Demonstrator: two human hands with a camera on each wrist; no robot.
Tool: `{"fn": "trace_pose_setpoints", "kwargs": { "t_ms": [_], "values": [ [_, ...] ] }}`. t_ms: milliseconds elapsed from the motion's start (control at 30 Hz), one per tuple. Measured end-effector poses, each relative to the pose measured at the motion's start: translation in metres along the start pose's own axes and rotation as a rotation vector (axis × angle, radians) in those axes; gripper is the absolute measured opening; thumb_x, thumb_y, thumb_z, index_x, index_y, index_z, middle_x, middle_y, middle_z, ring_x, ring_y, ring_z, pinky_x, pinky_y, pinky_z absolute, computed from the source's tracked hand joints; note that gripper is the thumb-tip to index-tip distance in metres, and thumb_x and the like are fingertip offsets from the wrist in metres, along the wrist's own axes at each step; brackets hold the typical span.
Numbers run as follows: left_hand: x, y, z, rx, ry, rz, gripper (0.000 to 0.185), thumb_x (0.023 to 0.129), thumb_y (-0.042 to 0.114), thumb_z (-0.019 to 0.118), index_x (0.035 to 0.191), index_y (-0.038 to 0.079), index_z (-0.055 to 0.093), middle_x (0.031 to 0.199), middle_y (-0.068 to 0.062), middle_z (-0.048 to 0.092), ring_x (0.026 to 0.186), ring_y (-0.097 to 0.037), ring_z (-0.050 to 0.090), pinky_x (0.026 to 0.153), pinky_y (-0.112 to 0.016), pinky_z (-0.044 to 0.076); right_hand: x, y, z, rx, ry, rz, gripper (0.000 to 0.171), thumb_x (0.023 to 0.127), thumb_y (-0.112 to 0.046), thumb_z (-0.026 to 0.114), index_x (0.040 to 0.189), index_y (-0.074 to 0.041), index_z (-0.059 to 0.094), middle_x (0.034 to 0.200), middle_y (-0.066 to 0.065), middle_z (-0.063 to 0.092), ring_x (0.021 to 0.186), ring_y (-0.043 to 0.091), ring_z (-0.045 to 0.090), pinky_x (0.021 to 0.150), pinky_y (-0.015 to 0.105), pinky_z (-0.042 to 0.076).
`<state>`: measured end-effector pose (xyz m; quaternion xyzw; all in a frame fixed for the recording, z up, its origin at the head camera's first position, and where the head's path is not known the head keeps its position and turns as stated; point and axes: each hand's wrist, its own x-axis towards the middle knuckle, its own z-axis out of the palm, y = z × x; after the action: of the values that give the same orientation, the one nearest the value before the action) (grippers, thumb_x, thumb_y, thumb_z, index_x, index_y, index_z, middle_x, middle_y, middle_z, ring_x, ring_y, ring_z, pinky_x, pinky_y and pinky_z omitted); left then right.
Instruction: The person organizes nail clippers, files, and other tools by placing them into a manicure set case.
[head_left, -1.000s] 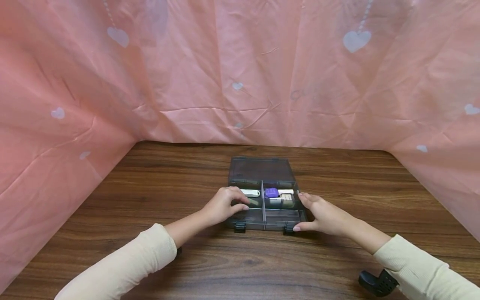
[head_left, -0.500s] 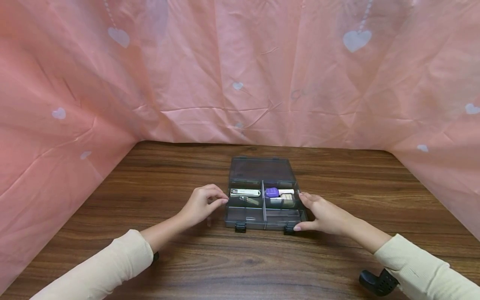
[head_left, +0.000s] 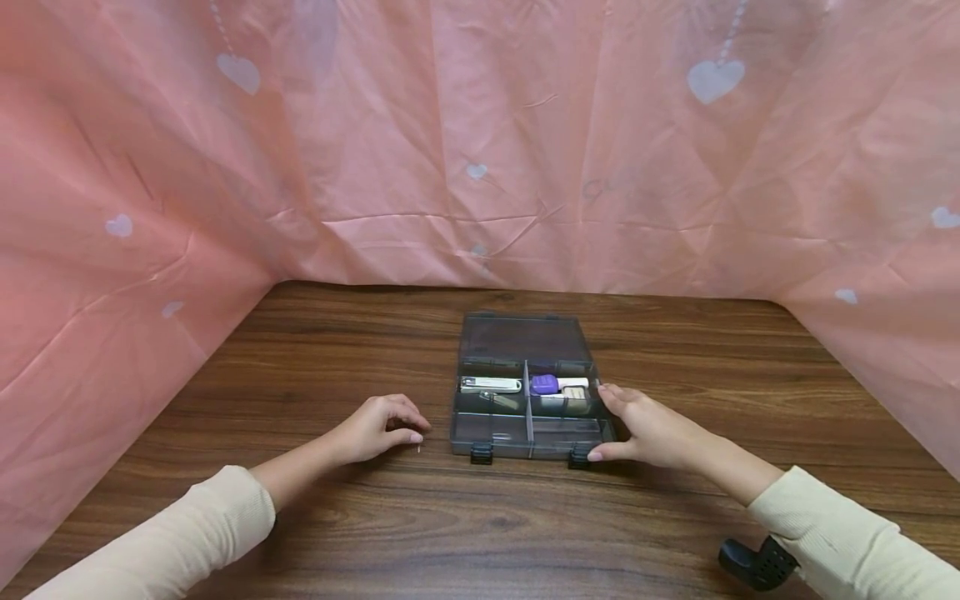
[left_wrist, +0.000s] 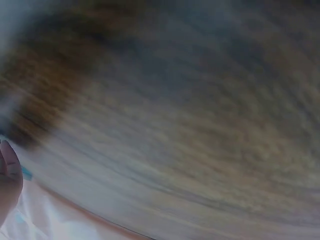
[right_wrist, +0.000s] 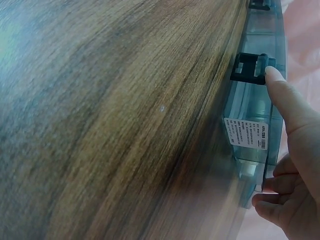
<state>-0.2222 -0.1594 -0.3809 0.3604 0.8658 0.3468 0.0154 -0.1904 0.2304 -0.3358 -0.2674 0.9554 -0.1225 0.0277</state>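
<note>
A smoky see-through plastic organizer box (head_left: pixel 491 450) lies on the table with its lid folded back. My right hand (head_left: pixel 645 429) holds its right front corner, thumb by the front latch (right_wrist: pixel 248 68) and fingers along the side. In the back left compartment are a nail clipper (head_left: pixel 490 385) and a smaller clipper (head_left: pixel 501 402). The back right one holds a purple nail polish bottle (head_left: pixel 543 384) and a pale bottle (head_left: pixel 574 394). My left hand (head_left: pixel 378 427) rests low over the table left of the box, fingers loosely bent. A tiny pale spot under its thumb is unclear.
The brown wooden table (head_left: pixel 480 533) runs back to a pink curtain (head_left: pixel 390 150) with white hearts, which also encloses both sides. A black device (head_left: pixel 757 565) sits under the right sleeve. The left wrist view is blurred.
My left hand has withdrawn from over the box's left compartments and come down to the table on the left. The right hand and the box have stayed in place.
</note>
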Motion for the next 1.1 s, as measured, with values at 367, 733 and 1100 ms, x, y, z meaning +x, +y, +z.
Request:
{"fn": "trace_pose_setpoints", "kwargs": {
  "t_ms": [367,733,1100],
  "values": [
    [-0.0026,-0.0030,-0.0026,0.058,-0.058,-0.018,0.011,0.078,0.008,0.071,0.088,0.008,0.074,0.092,-0.002,0.063,0.087,-0.010,0.056,0.071,-0.020,0.048,0.0003,0.0007,0.0006,-0.004,0.006,-0.008,0.096,0.075,-0.056,0.067,0.130,0.018,0.041,0.133,0.037,0.042,0.124,0.049,0.041,0.098,0.057,0.038],
    [-0.0064,-0.0040,-0.0006,0.066,-0.019,-0.040,0.005,0.076,0.011,0.074,0.081,0.010,0.071,0.088,0.001,0.062,0.087,-0.012,0.057,0.076,-0.023,0.049,0.0003,0.0006,-0.0003,-0.001,0.003,-0.006,0.097,0.074,-0.057,0.066,0.130,0.017,0.041,0.133,0.036,0.042,0.124,0.049,0.041,0.098,0.057,0.039],
    [-0.0063,-0.0059,0.0012,0.098,0.007,-0.027,0.004,0.077,0.013,0.073,0.078,0.012,0.070,0.086,0.003,0.062,0.086,-0.012,0.057,0.076,-0.024,0.048,0.0003,0.0015,0.0004,-0.001,0.003,-0.005,0.097,0.075,-0.060,0.064,0.130,0.017,0.041,0.134,0.036,0.042,0.125,0.049,0.040,0.098,0.057,0.039]
  ]
}}
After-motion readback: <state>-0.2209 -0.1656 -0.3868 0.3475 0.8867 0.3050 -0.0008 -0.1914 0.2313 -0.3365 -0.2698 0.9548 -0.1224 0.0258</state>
